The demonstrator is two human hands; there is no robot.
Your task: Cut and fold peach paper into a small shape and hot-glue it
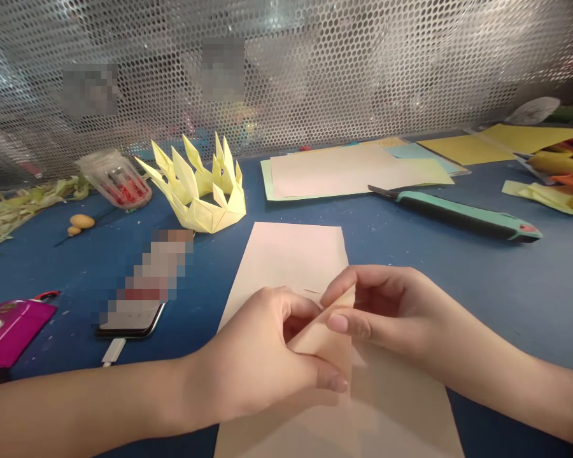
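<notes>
Pinching folded paper (327,340) at far R corner betw. thumb & fingertips of R hand (394,312); gripping L side w/ L hand (262,353), w/ thumb in front; holding it over pale sheet (296,254).

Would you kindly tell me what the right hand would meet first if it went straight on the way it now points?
Beyond the folded paper in its own grasp, the right hand would probably meet the left hand first, though depth is hard to judge here.
</notes>
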